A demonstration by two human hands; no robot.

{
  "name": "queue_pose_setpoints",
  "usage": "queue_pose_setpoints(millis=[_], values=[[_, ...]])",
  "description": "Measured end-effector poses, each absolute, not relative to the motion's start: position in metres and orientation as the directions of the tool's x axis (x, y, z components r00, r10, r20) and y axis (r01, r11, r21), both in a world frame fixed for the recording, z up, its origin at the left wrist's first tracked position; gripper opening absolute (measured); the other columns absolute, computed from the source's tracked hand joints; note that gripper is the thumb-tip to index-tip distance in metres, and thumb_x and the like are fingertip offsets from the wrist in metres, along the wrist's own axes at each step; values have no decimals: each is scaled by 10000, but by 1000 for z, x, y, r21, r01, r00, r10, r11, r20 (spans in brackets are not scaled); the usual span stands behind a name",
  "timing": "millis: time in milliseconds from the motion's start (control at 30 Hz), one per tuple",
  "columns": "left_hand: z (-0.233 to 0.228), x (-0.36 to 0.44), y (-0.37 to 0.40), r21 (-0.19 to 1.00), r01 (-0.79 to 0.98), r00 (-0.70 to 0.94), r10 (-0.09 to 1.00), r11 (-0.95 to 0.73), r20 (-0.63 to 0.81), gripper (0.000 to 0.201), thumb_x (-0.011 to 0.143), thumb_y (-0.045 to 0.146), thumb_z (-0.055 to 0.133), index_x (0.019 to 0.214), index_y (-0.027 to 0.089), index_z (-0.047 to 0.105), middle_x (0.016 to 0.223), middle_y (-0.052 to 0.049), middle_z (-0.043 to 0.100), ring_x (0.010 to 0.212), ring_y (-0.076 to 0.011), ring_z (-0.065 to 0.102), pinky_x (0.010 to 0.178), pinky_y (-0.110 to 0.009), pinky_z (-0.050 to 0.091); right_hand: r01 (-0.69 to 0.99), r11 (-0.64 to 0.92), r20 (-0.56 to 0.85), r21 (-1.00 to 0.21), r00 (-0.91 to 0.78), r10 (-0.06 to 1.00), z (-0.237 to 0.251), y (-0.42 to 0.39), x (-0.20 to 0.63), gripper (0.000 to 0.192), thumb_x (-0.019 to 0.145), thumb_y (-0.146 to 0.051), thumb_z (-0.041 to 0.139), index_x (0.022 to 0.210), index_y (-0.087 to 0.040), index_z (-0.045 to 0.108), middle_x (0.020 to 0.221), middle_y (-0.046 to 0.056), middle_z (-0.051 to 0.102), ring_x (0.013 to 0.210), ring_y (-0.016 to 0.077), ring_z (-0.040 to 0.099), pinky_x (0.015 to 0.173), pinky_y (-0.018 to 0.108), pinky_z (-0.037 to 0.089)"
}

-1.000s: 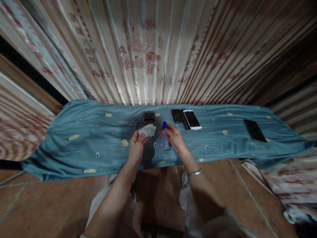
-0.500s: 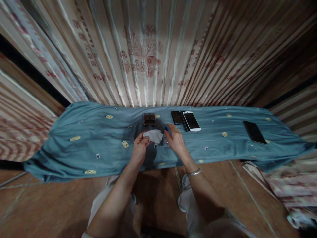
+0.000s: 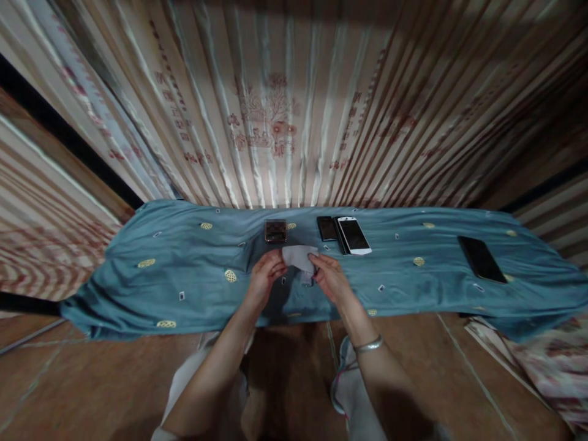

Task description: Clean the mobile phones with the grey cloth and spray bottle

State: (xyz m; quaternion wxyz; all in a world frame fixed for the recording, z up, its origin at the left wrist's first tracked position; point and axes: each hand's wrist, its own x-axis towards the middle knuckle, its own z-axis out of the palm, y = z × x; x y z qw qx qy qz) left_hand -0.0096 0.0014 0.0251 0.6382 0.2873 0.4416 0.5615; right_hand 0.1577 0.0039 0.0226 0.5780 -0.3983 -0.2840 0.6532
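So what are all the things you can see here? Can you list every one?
cloth: 1, pale grey, held over the table's middle by both hands
small bottle: 1, clear, mostly hidden under the cloth
phones: 3 side by side, white one, dark ones, far edge, middle
black phone: 1, lying alone at the right end
small dark item: 1, blurred, just beyond the cloth
table cover: 1, teal with gold spots
curtain: cream with red pattern, behind the table
floor: brown tiles
bracelet: 1, silver, right wrist
left hand: pinching the cloth
right hand: pinching the cloth
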Motion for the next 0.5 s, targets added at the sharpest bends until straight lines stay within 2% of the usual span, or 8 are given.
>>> queue_pose_setpoints(millis=[100,200,300,367,433,500], values=[[12,-14,17,926,-357,-185,963,120,-196,428,675,388,782,1033,189,658,1063,-94,742,1023,-227,716,917,-364,544,-628,-160,-234,-762,36,972,28,5,161,241,570,-307,916,722,-194,766,761,5,783,686,145,702,635,243,554],[0,-17,39,977,-208,-317,941,50,-115,484,685,303,775,1133,196,629,1242,-124,691,1230,-271,640,1061,-419,486,-672,-188,-303,-716,57,951,30,5,162,190,590,-250,883,701,-178,746,736,7,775,609,141,674,528,233,533],[-9,-18,60,997,-11,-416,907,70,-68,697,661,270,807,1305,187,555,1451,-162,568,1391,-331,512,1154,-479,404,-692,-220,-368,-688,71,927,29,6,162,141,618,-215,844,684,-178,725,697,0,757,576,135,655,474,216,502],[-12,-17,71,985,165,-413,911,52,21,861,641,302,839,1412,179,474,1547,-180,473,1472,-339,411,1213,-486,319,-696,-233,-398,-679,83,914,28,7,162,120,636,-208,824,689,-183,719,683,-1,747,568,132,648,465,212,492],[-13,-16,80,929,370,-355,925,5,136,980,613,318,868,1465,146,415,1558,-210,450,1499,-352,358,1237,-496,261,-692,-240,-410,-681,88,908,26,7,164,117,649,-220,818,704,-190,720,685,4,747,565,134,648,468,215,498],[-12,-12,89,849,527,-273,940,-29,202,1042,605,321,881,1492,118,373,1551,-235,448,1502,-371,339,1236,-510,245,-671,-213,-360,-711,87,929,23,7,166,131,655,-249,827,718,-197,723,687,5,748,561,134,651,472,218,509]])
